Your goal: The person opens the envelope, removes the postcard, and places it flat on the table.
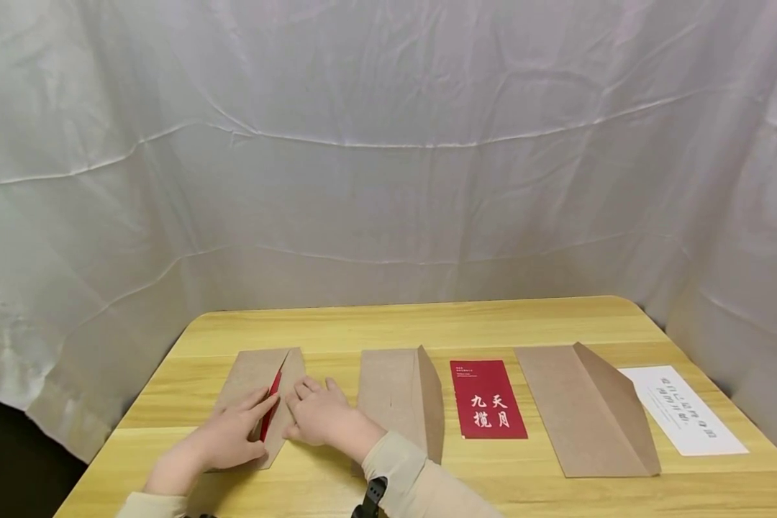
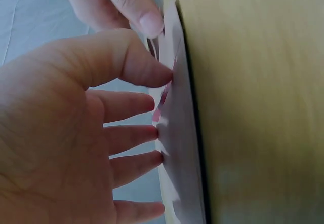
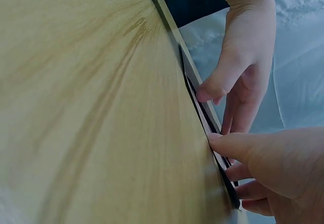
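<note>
A brown paper envelope (image 1: 249,367) lies at the left of the table, a strip of red card (image 1: 270,417) showing along the edge of its flap (image 1: 291,370). My left hand (image 1: 234,430) rests on the envelope beside that strip. In the left wrist view the left thumb (image 2: 152,72) touches the paper near the red, the other fingers spread with their tips at the surface. My right hand (image 1: 320,414) lies over the flap side, fingertips on the paper. Seen from the right wrist, the right thumb (image 3: 235,145) meets the envelope's edge. Most of the red card is hidden inside.
Right of my hands lie a second brown envelope (image 1: 388,388) with its flap raised, a red card with white characters (image 1: 488,392), a third envelope (image 1: 576,410) with its flap open, and a white printed card (image 1: 686,414). A grey curtain (image 1: 388,187) hangs behind the table.
</note>
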Available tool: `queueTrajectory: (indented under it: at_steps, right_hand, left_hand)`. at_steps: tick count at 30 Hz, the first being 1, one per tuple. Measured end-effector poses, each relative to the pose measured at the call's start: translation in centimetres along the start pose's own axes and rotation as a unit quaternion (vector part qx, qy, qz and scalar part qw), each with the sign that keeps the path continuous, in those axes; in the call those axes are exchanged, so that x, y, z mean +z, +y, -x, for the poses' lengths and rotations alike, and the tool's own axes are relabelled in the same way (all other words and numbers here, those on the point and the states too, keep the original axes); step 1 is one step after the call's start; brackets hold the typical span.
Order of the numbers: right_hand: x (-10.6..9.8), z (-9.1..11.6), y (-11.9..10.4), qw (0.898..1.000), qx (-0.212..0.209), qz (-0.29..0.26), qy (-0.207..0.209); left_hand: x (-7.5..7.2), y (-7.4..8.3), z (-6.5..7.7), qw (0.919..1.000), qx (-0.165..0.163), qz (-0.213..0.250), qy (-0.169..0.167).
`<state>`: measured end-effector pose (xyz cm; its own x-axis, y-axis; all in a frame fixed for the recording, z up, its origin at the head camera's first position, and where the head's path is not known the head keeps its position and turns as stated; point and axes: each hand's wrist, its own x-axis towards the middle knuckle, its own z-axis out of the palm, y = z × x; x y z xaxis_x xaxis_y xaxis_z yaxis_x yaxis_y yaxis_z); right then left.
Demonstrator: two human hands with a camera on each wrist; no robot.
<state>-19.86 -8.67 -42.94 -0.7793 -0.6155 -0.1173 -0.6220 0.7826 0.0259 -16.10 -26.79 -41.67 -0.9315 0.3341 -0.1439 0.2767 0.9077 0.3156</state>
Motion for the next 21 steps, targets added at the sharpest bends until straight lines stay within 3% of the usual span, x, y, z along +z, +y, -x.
queueTrajectory:
  at_steps: [9,21]
  right_hand:
    - [0.2,0.0,-0.1,1.0,0.001,0.002,0.005]
    - [0.2,-0.3,0.1,1.0,0.002,-0.006,-0.001]
  left_hand:
    - [0.4,1.1,-0.3,0.9988,-0.023,-0.042,0.001]
    - [-0.2,1.3,0.0,0.9976,-0.025,-0.061,0.021]
